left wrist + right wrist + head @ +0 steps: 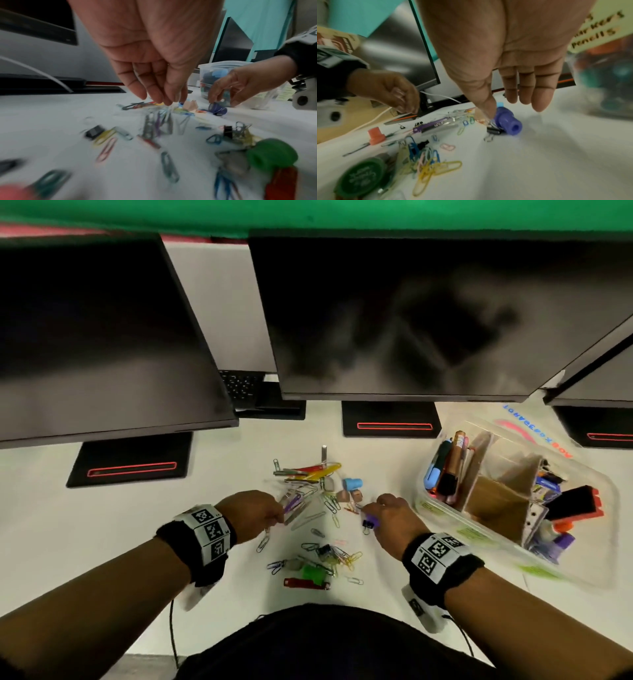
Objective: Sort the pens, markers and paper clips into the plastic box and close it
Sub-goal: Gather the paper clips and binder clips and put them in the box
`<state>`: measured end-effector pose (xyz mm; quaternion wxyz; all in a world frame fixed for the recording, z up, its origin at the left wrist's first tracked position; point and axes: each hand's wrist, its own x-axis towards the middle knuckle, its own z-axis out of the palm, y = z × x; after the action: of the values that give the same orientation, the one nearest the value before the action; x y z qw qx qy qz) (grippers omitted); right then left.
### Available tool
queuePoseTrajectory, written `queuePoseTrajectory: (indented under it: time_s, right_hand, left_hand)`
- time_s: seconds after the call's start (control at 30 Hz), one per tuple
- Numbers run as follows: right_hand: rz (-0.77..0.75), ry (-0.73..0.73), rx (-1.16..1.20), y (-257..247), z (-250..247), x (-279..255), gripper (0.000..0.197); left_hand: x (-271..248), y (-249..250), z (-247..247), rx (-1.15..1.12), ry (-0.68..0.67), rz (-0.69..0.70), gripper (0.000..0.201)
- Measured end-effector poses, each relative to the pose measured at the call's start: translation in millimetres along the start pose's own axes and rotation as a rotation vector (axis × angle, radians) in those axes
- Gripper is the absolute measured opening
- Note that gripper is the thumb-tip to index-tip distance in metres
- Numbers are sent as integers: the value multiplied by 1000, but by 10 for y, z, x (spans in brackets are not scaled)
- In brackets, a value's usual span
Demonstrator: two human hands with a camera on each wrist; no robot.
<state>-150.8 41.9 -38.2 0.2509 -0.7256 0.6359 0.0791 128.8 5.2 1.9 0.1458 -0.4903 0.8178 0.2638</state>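
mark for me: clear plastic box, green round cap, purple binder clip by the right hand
clear plastic box (428, 501), head view, on its near-left corner wall.
green round cap (313, 573), head view, on the middle of its body.
purple binder clip (370, 522), head view, on its purple body just below the fingers.

Even, fairly bright overhead light falls on the white surface (102, 525) in the head view, with dull grey glare across the dark monitors (394, 320), which bow toward the frame edges. Both wrist views are dimmer and bluish. Motion blur smears the paper clips (169, 167) in the lower left-wrist frame and the plastic box (607, 81) at the right edge. Soft shadows lie under the fingers (539, 94).
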Motion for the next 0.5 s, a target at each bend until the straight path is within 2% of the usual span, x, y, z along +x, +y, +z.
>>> queuePoseTrajectory:
  time_s: [0.2, 0.33, 0.5]
  right_hand:
    - [92, 7, 138, -78, 88, 99, 41]
    - [54, 12, 199, -302, 144, 156, 37]
    - [-50, -27, 222, -566, 120, 240, 32]
  left_hand:
    - [-156, -526, 177, -45, 77, -131, 29]
    - [-224, -715, 251, -73, 96, -165, 35]
    - [-312, -909, 238, -140, 201, -221, 33]
